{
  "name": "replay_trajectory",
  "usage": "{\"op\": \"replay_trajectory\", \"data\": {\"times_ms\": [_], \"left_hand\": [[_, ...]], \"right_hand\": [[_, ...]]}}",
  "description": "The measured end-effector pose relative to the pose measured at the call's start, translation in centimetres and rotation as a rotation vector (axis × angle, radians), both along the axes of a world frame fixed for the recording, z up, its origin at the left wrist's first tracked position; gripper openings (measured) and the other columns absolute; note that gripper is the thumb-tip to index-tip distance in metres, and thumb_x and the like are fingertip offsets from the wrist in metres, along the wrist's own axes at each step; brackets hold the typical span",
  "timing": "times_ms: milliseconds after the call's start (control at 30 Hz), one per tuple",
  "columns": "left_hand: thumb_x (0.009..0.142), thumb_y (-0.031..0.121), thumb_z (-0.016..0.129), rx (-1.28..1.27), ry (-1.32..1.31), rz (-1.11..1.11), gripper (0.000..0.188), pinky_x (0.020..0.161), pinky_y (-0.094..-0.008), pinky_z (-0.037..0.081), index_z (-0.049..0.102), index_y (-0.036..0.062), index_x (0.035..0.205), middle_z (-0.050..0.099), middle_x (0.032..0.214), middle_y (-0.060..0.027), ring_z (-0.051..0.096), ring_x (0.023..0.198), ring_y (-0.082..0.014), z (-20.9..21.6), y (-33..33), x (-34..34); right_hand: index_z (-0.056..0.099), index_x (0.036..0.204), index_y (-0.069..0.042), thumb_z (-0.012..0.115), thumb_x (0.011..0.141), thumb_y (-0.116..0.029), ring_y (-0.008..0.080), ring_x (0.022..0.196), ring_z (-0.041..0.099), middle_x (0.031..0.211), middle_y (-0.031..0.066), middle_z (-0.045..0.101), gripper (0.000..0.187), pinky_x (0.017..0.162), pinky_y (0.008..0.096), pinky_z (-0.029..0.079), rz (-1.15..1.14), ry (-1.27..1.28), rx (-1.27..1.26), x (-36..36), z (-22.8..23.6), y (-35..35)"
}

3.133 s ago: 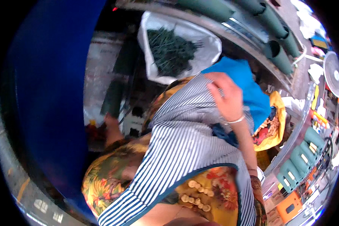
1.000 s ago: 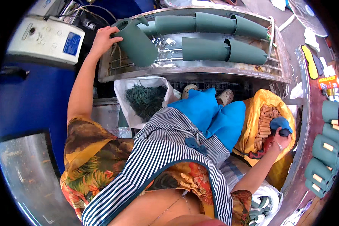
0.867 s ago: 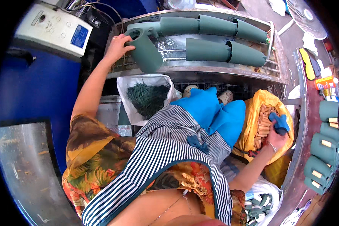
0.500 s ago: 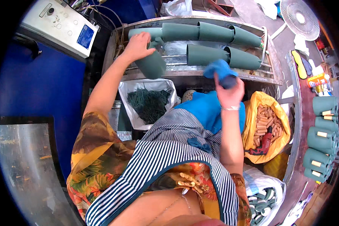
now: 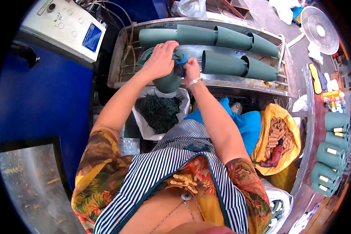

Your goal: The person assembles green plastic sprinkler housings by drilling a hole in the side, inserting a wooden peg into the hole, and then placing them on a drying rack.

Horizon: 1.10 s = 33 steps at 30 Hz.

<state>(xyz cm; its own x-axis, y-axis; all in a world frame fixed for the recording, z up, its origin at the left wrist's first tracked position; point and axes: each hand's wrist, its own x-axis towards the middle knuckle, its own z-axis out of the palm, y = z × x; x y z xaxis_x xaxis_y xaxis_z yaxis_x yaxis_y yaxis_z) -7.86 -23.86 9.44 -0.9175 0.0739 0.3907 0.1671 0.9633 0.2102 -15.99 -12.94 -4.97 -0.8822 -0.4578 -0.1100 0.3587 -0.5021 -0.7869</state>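
Green roll (image 5: pixel 165 80) under left hand (image 5: pixel 160 60), right hand (image 5: pixel 191 70), six rolls racked (image 5: pixel 230 64)

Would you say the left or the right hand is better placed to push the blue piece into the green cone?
Probably the right hand: it pinches the blue piece at the green cone mouth, while the left hand steadies the cone.

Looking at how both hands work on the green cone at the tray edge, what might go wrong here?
1. The green cone hangs over the near rim of the metal tray, held by the left hand; it may slip down onto the open bag of dark sticks.
2. The right hand presses a blue piece into the cone's mouth; fingers could be pinched there.
3. Loose cables lie beside the left wrist and may snag.
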Motion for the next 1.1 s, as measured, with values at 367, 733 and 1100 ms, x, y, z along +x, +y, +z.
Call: {"op": "replay_trajectory", "data": {"times_ms": [367,733,1100], "left_hand": [[0.077,0.024,0.072,0.051,0.095,0.132,0.028,0.096,-0.0441,0.037,0.06,0.0056,0.094,0.061,0.106,-0.0086,0.054,0.109,-0.0308,5.0,2.2,5.1],[0.084,0.036,0.069,0.808,0.031,-0.523,0.035,0.104,-0.042,0.037,0.057,0.005,0.098,0.052,0.13,-0.0114,0.047,0.124,-0.029,7.2,8.4,3.9],[0.099,0.026,0.054,1.925,0.07,-0.021,0.026,0.096,-0.0316,0.043,0.058,0.0022,0.109,0.055,0.125,-0.0073,0.053,0.111,-0.0174,-0.4,27.2,1.8]], "right_hand": [[0.053,0.125,-0.017,0.075,0.068,-0.019,0.0382,0.135,0.035,0.147,0.0176,0.038,0.061,0.111,0.051,0.028,-0.146,1.249,0.509,8.5,9.2,7.4],[0.056,0.129,-0.005,0.061,0.091,-0.044,0.0162,0.102,0.064,0.12,0.0123,0.064,0.055,0.087,0.031,0.052,1.065,0.444,0.611,-1.9,22.8,22.3],[0.052,0.128,-0.005,0.057,0.096,-0.026,0.0185,0.116,0.052,0.128,0.0052,0.055,0.039,0.102,0.0354,0.039,-0.403,-0.005,-0.293,11.7,9.2,28.5]]}}
